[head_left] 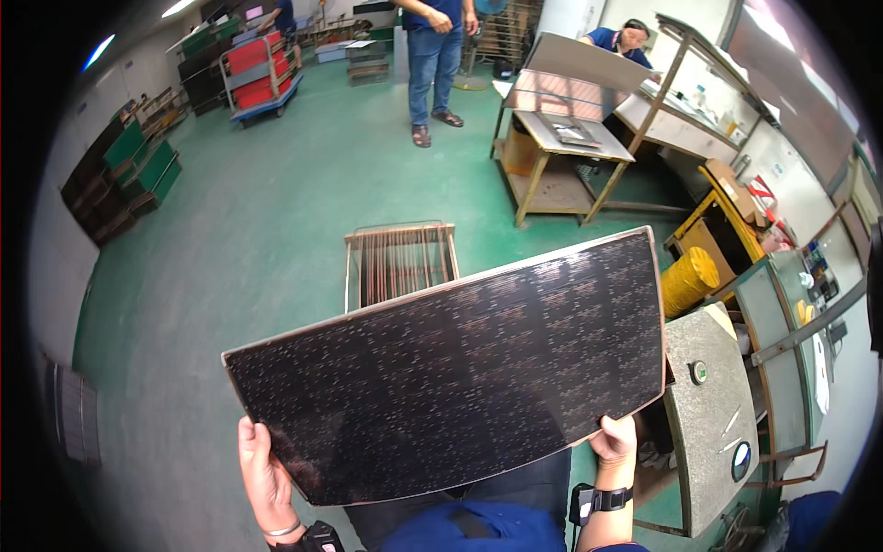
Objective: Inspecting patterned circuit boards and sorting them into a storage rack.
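A large black circuit board panel [451,368] with rows of small light marks and a thin copper-coloured edge spans the middle of the head view. It is tilted, its right end higher than its left. My left hand [264,469] grips its lower left edge, thumb on the front face. At the lower right edge, my right hand [614,440] is closed on the panel the same way. The fingers behind the panel are hidden. Just beyond its upper edge stands a slotted rack [402,262], partly covered by the panel.
A speckled grey table [713,423] with a small round gauge [698,372] stands close on my right, a yellow drum [690,281] behind it. Farther off are a workbench [589,138], a standing person [432,64], and a trolley with red panels [258,78].
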Demonstrator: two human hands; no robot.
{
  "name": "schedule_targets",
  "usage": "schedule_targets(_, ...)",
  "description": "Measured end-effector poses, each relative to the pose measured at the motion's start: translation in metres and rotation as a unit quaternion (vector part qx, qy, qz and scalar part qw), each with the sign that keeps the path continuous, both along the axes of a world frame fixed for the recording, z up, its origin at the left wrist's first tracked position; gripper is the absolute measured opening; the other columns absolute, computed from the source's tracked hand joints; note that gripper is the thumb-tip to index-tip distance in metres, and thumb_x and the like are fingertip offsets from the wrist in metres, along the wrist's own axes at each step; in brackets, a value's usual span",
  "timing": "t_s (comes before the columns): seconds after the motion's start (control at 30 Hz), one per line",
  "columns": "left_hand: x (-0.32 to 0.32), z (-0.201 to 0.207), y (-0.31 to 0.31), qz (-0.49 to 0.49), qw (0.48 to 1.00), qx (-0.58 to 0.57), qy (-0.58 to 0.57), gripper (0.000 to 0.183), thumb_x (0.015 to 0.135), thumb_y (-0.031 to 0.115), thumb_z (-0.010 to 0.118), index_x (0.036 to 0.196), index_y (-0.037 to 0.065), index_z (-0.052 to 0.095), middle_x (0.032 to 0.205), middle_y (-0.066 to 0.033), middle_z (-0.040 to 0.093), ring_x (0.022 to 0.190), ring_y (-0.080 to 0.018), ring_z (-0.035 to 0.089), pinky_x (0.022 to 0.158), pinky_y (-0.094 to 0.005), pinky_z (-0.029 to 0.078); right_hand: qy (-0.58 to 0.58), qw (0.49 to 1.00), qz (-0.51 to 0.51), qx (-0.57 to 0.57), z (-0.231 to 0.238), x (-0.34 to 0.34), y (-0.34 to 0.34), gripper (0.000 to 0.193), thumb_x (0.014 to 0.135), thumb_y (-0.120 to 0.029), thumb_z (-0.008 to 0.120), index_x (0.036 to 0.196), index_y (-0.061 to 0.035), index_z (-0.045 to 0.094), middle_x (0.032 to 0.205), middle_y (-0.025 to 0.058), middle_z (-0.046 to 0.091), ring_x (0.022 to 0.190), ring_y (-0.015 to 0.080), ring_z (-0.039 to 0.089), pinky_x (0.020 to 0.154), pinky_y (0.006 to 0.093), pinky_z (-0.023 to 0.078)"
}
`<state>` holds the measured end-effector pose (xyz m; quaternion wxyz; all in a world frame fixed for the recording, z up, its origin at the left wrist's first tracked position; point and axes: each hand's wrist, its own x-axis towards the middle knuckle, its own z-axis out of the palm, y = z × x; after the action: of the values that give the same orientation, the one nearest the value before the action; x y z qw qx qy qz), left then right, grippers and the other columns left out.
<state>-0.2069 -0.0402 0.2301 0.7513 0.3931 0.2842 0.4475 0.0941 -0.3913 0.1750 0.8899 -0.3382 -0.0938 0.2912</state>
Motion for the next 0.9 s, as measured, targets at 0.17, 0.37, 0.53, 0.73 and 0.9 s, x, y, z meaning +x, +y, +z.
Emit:
schedule_targets(0.17, -0.013, -0.011, 0.007, 0.066, 0.998, 0.004, 0.015, 0.011, 0.092, 0.01, 0.052, 0.102, 0.007, 0.053, 0.097, -0.0015, 0.059, 0.087, -0.0084, 0.055, 0.08, -0.0245, 0.045, -0.01, 0.999, 0.023, -0.04, 0.003, -0.004, 0.0, 0.064, 0.066, 0.005, 0.071, 0.124, -0.0013, 0.044, 0.114, 0.0132, 0.055, 0.102, 0.0281, 0.056, 0.083, 0.0402, 0.049)
schedule_targets(0.37, -0.02, -0.02, 0.011, 0.193, 0.98, -0.026, 0.038, 0.036, 0.088, 0.014, 0.059, 0.12, -0.001, 0.049, 0.112, -0.0037, 0.053, 0.101, -0.0097, 0.051, 0.09, -0.0249, 0.041, -0.083, 0.971, 0.018, -0.222, 0.031, -0.013, 0.007, 0.067, 0.062, -0.007, 0.08, 0.121, -0.001, 0.048, 0.101, 0.005, 0.059, 0.086, 0.0171, 0.055, 0.074, 0.0284, 0.046)
schedule_targets(0.53, -0.016, -0.011, 0.007, 0.217, 0.973, 0.005, 0.077, 0.029, 0.088, 0.02, 0.06, 0.109, 0.001, 0.055, 0.101, -0.0057, 0.058, 0.09, -0.0126, 0.055, 0.082, -0.0276, 0.046, -0.173, 0.943, 0.077, -0.273, 0.044, -0.012, 0.003, 0.063, 0.073, -0.007, 0.073, 0.128, -0.0001, 0.044, 0.119, 0.01, 0.053, 0.108, 0.0208, 0.051, 0.092, 0.0336, 0.042)
schedule_targets(0.73, -0.015, 0.013, -0.009, 0.128, 0.97, 0.035, 0.204, 0.034, 0.094, 0.034, 0.046, 0.09, 0.003, 0.061, 0.085, -0.0047, 0.059, 0.077, -0.014, 0.052, 0.075, -0.0295, 0.044, -0.258, 0.914, 0.144, -0.278, 0.066, -0.014, 0.008, 0.04, 0.08, -0.004, 0.065, 0.117, 0.0038, 0.053, 0.106, 0.0125, 0.06, 0.094, 0.0248, 0.059, 0.083, 0.0373, 0.049)
schedule_targets(0.9, -0.023, -0.003, -0.001, 0.063, 0.992, 0.002, 0.109, 0.031, 0.094, 0.028, 0.047, 0.094, 0.001, 0.061, 0.087, -0.0069, 0.06, 0.079, -0.0151, 0.053, 0.075, -0.0292, 0.045, -0.23, 0.925, 0.154, -0.261, 0.062, -0.015, 0.002, 0.033, 0.079, -0.005, 0.067, 0.11, 0.003, 0.059, 0.104, 0.0107, 0.062, 0.096, 0.0199, 0.057, 0.085, 0.0344, 0.047)
